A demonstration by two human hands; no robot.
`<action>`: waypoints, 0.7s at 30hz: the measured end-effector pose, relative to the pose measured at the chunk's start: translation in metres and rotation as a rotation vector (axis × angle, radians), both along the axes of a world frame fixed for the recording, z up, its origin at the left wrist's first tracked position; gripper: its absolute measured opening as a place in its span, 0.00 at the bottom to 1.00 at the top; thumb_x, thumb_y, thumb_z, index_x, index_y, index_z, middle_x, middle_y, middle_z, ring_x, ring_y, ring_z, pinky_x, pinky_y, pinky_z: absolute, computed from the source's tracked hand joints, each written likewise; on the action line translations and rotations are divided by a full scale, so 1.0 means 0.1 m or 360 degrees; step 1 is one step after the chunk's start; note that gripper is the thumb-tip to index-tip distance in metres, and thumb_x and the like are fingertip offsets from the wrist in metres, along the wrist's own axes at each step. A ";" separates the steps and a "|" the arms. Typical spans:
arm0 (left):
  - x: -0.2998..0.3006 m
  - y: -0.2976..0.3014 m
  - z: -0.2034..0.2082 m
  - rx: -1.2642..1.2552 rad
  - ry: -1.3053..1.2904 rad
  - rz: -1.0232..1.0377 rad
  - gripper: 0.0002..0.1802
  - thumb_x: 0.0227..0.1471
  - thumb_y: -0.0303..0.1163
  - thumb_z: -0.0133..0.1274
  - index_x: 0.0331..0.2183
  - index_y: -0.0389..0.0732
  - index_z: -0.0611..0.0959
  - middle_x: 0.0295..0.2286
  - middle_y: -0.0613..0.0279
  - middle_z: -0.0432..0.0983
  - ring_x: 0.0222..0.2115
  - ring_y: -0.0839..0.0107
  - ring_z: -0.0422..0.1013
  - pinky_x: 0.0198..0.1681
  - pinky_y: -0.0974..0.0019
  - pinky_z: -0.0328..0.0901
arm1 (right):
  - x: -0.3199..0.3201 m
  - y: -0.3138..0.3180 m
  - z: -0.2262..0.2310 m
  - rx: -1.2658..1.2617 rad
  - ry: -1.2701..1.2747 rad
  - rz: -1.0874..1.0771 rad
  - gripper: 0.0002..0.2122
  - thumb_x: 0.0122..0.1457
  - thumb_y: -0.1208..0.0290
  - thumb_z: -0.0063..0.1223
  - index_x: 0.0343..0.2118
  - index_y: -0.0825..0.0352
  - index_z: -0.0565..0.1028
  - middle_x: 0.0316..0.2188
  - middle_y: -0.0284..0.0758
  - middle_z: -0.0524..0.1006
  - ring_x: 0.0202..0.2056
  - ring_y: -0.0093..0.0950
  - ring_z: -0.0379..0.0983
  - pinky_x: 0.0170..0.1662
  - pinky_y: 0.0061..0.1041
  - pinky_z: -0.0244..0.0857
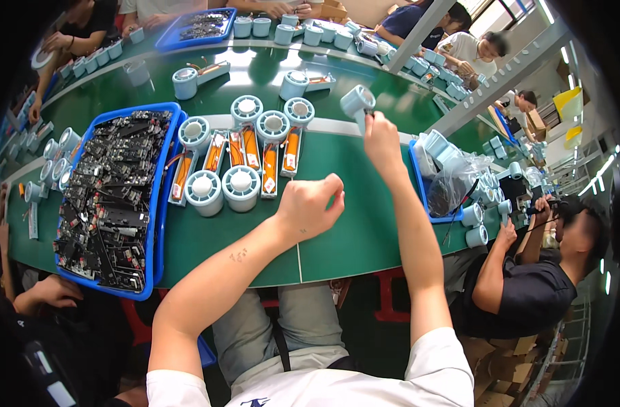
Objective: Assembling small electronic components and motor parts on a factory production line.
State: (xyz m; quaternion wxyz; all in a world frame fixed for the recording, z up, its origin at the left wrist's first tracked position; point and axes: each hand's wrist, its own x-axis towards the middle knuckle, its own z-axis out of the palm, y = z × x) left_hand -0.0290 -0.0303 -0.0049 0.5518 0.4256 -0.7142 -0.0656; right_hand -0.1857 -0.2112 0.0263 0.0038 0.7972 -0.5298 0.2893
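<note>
My right hand point(381, 139) is raised over the right of the table, its fingers closed round the handle end of a light blue handheld fan housing point(357, 100). The round head of that housing points up and to the left. Closer to me, my left hand point(310, 205) rests low over the green tabletop with fingers curled in; nothing shows in it. Left of it lie several fan housings in a cluster, among them a near one point(241, 188), their open handles holding orange batteries point(270, 167) and thin wires.
A blue tray point(154, 237) heaped with black circuit boards point(110, 197) stands at the left. On the right is a blue bin point(418, 183) with housings and clear plastic bags. Two opened housings lie beyond a pale strip. Co-workers sit around; one person point(527, 285) is close at right.
</note>
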 end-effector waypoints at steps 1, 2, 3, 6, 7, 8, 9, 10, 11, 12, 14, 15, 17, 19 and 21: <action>0.01 -0.01 -0.03 -0.0008 -0.0008 0.0007 0.08 0.48 0.24 0.60 0.28 0.40 0.75 0.16 0.60 0.73 0.16 0.63 0.73 0.20 0.64 0.66 | 0.02 -0.28 -0.04 -0.0060 0.0003 -0.0058 0.14 0.68 0.66 0.45 0.38 0.75 0.74 0.33 0.55 0.80 0.37 0.55 0.77 0.41 0.50 0.71; -0.01 -0.03 -0.05 -0.0049 -0.0055 -0.0016 0.08 0.48 0.24 0.59 0.27 0.41 0.74 0.16 0.61 0.73 0.16 0.62 0.73 0.20 0.63 0.67 | 0.01 -0.55 -0.06 -0.0070 -0.0005 -0.0051 0.14 0.68 0.66 0.45 0.38 0.75 0.74 0.33 0.55 0.80 0.37 0.55 0.77 0.41 0.50 0.71; -0.02 -0.05 -0.04 -0.0094 -0.0105 -0.0033 0.07 0.49 0.25 0.58 0.27 0.41 0.74 0.15 0.61 0.72 0.16 0.62 0.73 0.20 0.61 0.67 | 0.00 -0.79 -0.06 -0.0120 0.0034 -0.0131 0.14 0.68 0.66 0.45 0.38 0.75 0.74 0.33 0.54 0.80 0.37 0.54 0.78 0.41 0.49 0.72; -0.03 -0.08 -0.06 -0.0158 -0.0185 -0.0047 0.07 0.49 0.26 0.56 0.26 0.42 0.73 0.15 0.62 0.72 0.16 0.63 0.73 0.20 0.60 0.67 | -0.14 -1.32 -0.24 -0.0179 0.0115 -0.0213 0.14 0.68 0.65 0.45 0.38 0.75 0.75 0.34 0.54 0.81 0.38 0.53 0.78 0.43 0.48 0.72; -0.04 -0.08 -0.06 -0.0174 -0.0204 -0.0055 0.07 0.48 0.26 0.56 0.26 0.42 0.73 0.15 0.63 0.71 0.16 0.64 0.73 0.19 0.61 0.67 | -0.23 -1.46 -0.30 -0.0183 0.0170 -0.0227 0.14 0.68 0.65 0.44 0.38 0.75 0.75 0.34 0.54 0.81 0.38 0.53 0.78 0.44 0.48 0.72; -0.02 -0.08 -0.06 -0.0175 -0.0229 -0.0049 0.07 0.48 0.25 0.56 0.26 0.42 0.73 0.14 0.64 0.71 0.15 0.65 0.73 0.19 0.62 0.67 | -0.19 -1.52 -0.32 -0.0176 0.0218 -0.0227 0.15 0.68 0.65 0.44 0.38 0.75 0.75 0.34 0.53 0.81 0.38 0.53 0.79 0.44 0.48 0.72; -0.01 -0.09 -0.07 -0.0174 -0.0233 -0.0043 0.07 0.48 0.25 0.56 0.26 0.42 0.73 0.14 0.64 0.71 0.15 0.65 0.73 0.19 0.62 0.67 | -0.18 -1.57 -0.34 -0.0176 0.0214 -0.0221 0.15 0.68 0.65 0.44 0.38 0.75 0.75 0.34 0.53 0.81 0.38 0.53 0.79 0.44 0.48 0.72; 0.00 -0.10 -0.09 -0.0158 -0.0249 -0.0047 0.07 0.48 0.25 0.57 0.26 0.42 0.74 0.15 0.64 0.72 0.15 0.65 0.73 0.20 0.62 0.67 | -0.20 -1.61 -0.37 -0.0138 0.0255 -0.0224 0.15 0.68 0.64 0.44 0.39 0.75 0.75 0.35 0.54 0.81 0.39 0.53 0.78 0.46 0.48 0.71; 0.02 -0.08 -0.09 -0.0133 -0.0265 -0.0050 0.07 0.47 0.25 0.58 0.27 0.42 0.75 0.15 0.63 0.73 0.15 0.64 0.73 0.20 0.62 0.67 | -0.19 -1.60 -0.39 -0.0092 0.0296 -0.0225 0.16 0.69 0.64 0.43 0.39 0.75 0.75 0.36 0.54 0.81 0.39 0.54 0.78 0.47 0.48 0.70; 0.03 -0.08 -0.09 -0.0107 -0.0279 -0.0057 0.07 0.46 0.25 0.59 0.27 0.42 0.76 0.16 0.63 0.74 0.16 0.64 0.73 0.21 0.62 0.67 | -0.19 -1.59 -0.41 -0.0044 0.0339 -0.0230 0.17 0.69 0.63 0.43 0.39 0.75 0.75 0.36 0.55 0.80 0.40 0.54 0.77 0.49 0.48 0.70; 0.03 -0.09 -0.09 -0.0114 -0.0288 -0.0062 0.07 0.47 0.25 0.58 0.27 0.42 0.75 0.15 0.64 0.73 0.15 0.65 0.73 0.20 0.63 0.67 | -0.20 -1.60 -0.44 0.0013 0.0302 -0.0269 0.17 0.69 0.62 0.43 0.41 0.75 0.75 0.38 0.54 0.80 0.42 0.54 0.77 0.50 0.48 0.69; 0.02 -0.10 -0.08 -0.0133 -0.0300 -0.0063 0.07 0.48 0.25 0.57 0.28 0.42 0.74 0.15 0.65 0.72 0.15 0.66 0.73 0.19 0.63 0.66 | -0.22 -1.61 -0.44 0.0058 0.0262 -0.0309 0.18 0.68 0.61 0.43 0.42 0.75 0.74 0.40 0.54 0.80 0.44 0.54 0.76 0.51 0.48 0.68; -0.01 -0.13 -0.09 -0.0149 -0.0310 -0.0075 0.07 0.48 0.26 0.56 0.28 0.42 0.73 0.14 0.66 0.71 0.15 0.68 0.72 0.18 0.64 0.65 | -0.25 -1.57 -0.41 0.0107 0.0225 -0.0358 0.18 0.68 0.60 0.43 0.44 0.75 0.74 0.41 0.54 0.80 0.46 0.53 0.75 0.52 0.48 0.67; -0.03 -0.15 -0.10 -0.0134 -0.0365 -0.0080 0.07 0.49 0.26 0.57 0.28 0.42 0.73 0.14 0.66 0.71 0.14 0.68 0.72 0.18 0.64 0.65 | -0.22 -1.51 -0.37 0.0147 0.0323 -0.0483 0.20 0.68 0.59 0.44 0.49 0.75 0.72 0.47 0.52 0.78 0.51 0.52 0.72 0.55 0.48 0.64; -0.04 -0.16 -0.09 -0.0140 -0.0406 -0.0080 0.07 0.49 0.26 0.57 0.29 0.42 0.73 0.13 0.66 0.71 0.14 0.68 0.72 0.18 0.64 0.65 | -0.20 -1.46 -0.33 0.0155 0.0357 -0.0545 0.22 0.68 0.58 0.44 0.51 0.75 0.71 0.49 0.52 0.76 0.53 0.51 0.70 0.57 0.48 0.63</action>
